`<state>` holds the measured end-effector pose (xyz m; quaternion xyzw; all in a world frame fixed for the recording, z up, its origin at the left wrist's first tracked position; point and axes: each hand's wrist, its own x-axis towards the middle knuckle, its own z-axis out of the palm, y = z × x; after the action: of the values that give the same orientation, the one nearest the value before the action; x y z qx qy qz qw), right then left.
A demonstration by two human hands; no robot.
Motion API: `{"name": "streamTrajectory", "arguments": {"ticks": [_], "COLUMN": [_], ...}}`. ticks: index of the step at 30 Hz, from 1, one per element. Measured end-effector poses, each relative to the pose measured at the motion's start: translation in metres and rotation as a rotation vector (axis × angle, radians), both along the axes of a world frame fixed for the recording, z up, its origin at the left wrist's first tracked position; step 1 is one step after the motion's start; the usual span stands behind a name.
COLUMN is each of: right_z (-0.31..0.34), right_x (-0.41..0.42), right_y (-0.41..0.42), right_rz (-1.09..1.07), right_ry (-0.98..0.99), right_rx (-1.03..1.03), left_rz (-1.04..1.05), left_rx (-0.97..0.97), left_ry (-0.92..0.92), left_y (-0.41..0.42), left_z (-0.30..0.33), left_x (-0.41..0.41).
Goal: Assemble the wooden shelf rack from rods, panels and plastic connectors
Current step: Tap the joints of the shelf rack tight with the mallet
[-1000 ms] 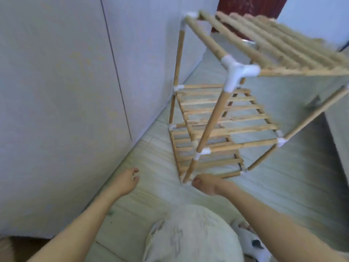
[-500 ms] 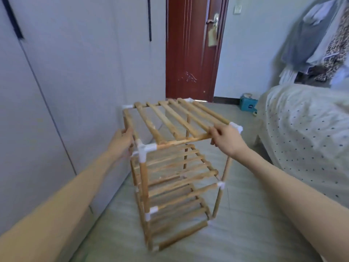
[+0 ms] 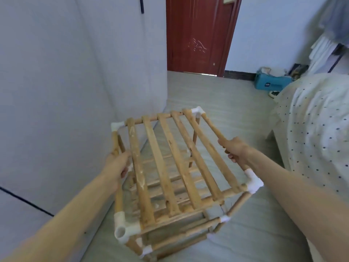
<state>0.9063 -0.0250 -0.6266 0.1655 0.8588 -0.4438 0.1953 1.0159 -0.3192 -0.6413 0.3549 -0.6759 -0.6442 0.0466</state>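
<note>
The wooden shelf rack (image 3: 170, 167) stands upright on the floor in front of me, with slatted panels on several levels and white plastic connectors (image 3: 252, 181) at its corners. My left hand (image 3: 118, 163) grips the top left side rod. My right hand (image 3: 236, 148) grips the top right side rod (image 3: 211, 127), fingers curled under it. An open connector socket (image 3: 120, 232) faces me at the near left corner. The lower shelves show through the top slats.
A pale wardrobe wall (image 3: 66, 91) runs close along the rack's left side. A bed with a dotted cover (image 3: 317, 129) stands to the right. A red door (image 3: 198, 35) and a blue box (image 3: 272, 83) are at the far end of the floor.
The rack has come closer and lower in view. Both hands rose from near the floor to its top side rods; the right hand shifted from the near corner along the right rod.
</note>
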Motion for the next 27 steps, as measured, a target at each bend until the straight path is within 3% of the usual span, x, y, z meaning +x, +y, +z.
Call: {"name": "streamTrajectory", "arguments": {"ticks": [10, 19, 27], "right_z": [0.036, 0.082, 0.143], "right_x": [-0.047, -0.140, -0.258], "right_y": [0.044, 0.082, 0.101], "right_rz": [-0.108, -0.208, -0.293], "right_ry": [-0.183, -0.252, -0.319], "right_rx": [-0.157, -0.107, -0.171], "left_rz": [0.021, 0.044, -0.035], "left_rx": [0.182, 0.325, 0.324], "left_ry": [-0.316, -0.352, -0.371], "left_y": [0.030, 0.064, 0.072], "left_z": [0.055, 0.098, 0.157], "left_x": [-0.073, -0.184, -0.328]}}
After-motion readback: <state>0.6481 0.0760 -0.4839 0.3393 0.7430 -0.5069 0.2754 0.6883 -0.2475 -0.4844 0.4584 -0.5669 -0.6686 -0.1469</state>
